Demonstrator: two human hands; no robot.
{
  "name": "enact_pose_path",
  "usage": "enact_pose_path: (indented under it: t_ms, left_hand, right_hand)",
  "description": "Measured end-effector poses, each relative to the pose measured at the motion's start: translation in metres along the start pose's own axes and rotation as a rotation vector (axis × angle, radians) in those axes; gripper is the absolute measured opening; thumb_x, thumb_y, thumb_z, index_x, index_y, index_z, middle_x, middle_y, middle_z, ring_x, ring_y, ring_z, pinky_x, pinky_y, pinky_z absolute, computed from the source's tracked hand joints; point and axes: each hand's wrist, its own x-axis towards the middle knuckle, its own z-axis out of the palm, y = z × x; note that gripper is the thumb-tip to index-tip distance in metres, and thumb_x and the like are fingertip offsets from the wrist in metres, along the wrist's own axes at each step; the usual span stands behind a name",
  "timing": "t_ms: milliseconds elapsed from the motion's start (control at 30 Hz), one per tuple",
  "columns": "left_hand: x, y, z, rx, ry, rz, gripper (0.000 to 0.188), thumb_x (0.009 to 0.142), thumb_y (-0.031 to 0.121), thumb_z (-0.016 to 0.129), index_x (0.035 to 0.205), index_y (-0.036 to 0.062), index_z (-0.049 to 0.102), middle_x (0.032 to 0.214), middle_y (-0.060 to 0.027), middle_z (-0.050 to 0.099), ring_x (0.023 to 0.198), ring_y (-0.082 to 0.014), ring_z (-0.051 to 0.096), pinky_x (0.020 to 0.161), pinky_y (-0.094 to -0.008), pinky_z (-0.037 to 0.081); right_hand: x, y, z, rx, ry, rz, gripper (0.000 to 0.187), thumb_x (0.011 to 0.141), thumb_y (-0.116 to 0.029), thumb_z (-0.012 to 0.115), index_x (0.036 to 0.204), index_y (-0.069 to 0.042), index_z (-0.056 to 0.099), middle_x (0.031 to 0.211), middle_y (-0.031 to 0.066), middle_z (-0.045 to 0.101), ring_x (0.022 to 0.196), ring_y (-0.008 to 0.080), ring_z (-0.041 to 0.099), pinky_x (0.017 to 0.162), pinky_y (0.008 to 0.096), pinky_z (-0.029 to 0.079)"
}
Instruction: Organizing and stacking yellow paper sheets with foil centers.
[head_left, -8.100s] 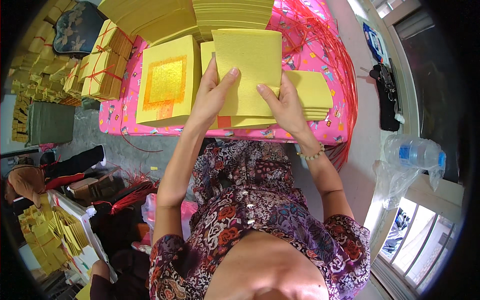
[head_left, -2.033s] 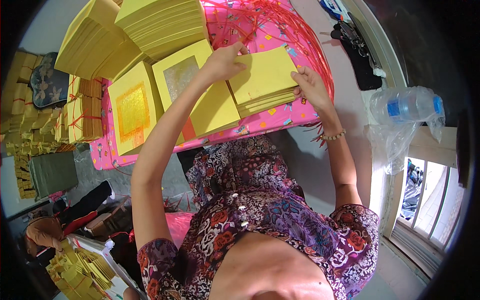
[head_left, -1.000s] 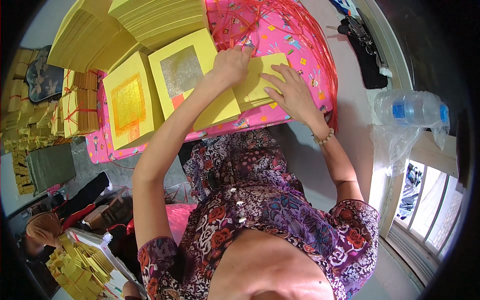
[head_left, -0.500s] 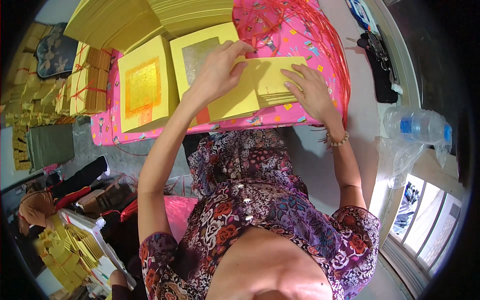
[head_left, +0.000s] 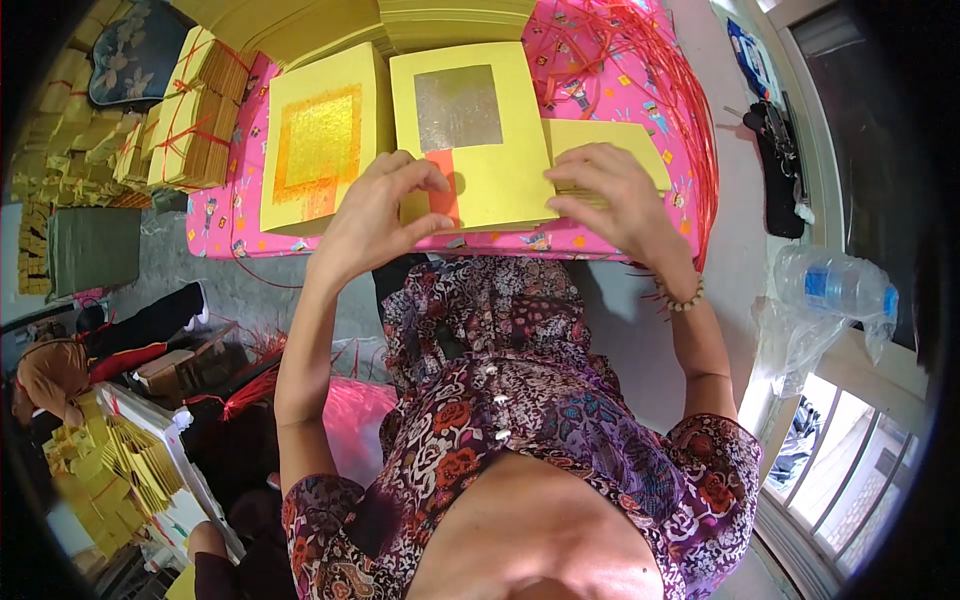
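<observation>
In front of me lies a stack of yellow paper with a silver square (head_left: 460,110) and a red strip on its top sheet. My left hand (head_left: 385,210) is at its lower left corner, thumb and fingers spread, holding nothing. At the stack's right edge is my right hand (head_left: 620,200), fingers curved and apart. It partly hides a smaller pile of folded yellow paper (head_left: 625,145). To the left stands another yellow paper stack, marked with a gold square on orange (head_left: 320,140). Whether either hand's fingertips touch the silver-marked stack is hard to tell.
Red ties (head_left: 685,110) lie along the right of the pink patterned tablecloth (head_left: 225,225). Tall yellow paper stacks (head_left: 455,25) stand at the back. Tied bundles (head_left: 200,130) sit to the left. A clear plastic bottle (head_left: 835,285) is at right. Another person (head_left: 55,375) is at far left.
My left hand has moved from over the silver square down to the stack's lower left corner. My right hand has shifted from the folded pile to the stack's right edge.
</observation>
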Motion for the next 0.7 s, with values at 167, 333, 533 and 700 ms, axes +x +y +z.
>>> enact_pose_path:
  t_ms: [167,333,533,700]
  left_hand:
    - [-0.009,0.003,0.006,0.058,0.018,0.032,0.034,0.065,0.012,0.078,0.092,0.0062,0.059,0.093,-0.0085,0.054,0.094,-0.0292,0.051,0.081,-0.0376,0.044]
    - [-0.012,0.0,0.007,0.077,0.056,0.063,0.035,0.062,0.01,0.078,0.09,0.0062,0.058,0.091,-0.0081,0.052,0.091,-0.029,0.05,0.079,-0.0376,0.043]
    - [-0.013,-0.003,0.007,0.015,0.081,0.058,0.029,0.064,0.011,0.077,0.087,0.0054,0.061,0.088,-0.0071,0.056,0.086,-0.0278,0.053,0.075,-0.0368,0.044]
    - [-0.015,-0.004,0.007,-0.051,0.097,-0.017,0.021,0.07,0.015,0.075,0.084,0.0033,0.064,0.087,-0.0082,0.06,0.085,-0.0262,0.056,0.075,-0.0348,0.045]
  right_hand:
    - [0.012,-0.02,0.01,0.023,-0.117,-0.071,0.03,0.073,-0.028,0.071,0.092,-0.007,0.062,0.092,0.0068,0.056,0.087,0.025,0.055,0.076,0.0364,0.045]
    - [0.017,-0.017,0.016,-0.03,-0.153,-0.08,0.028,0.072,-0.025,0.074,0.09,-0.006,0.062,0.088,0.0068,0.057,0.083,0.0247,0.056,0.072,0.035,0.047]
    - [0.02,-0.015,0.011,0.164,-0.159,-0.045,0.015,0.076,-0.018,0.072,0.08,-0.005,0.066,0.082,0.0059,0.06,0.077,0.0229,0.058,0.066,0.0334,0.048]
    - [0.021,-0.012,0.014,0.289,-0.169,0.039,0.01,0.078,-0.012,0.069,0.079,-0.003,0.067,0.079,0.0063,0.061,0.076,0.021,0.058,0.065,0.0317,0.047]
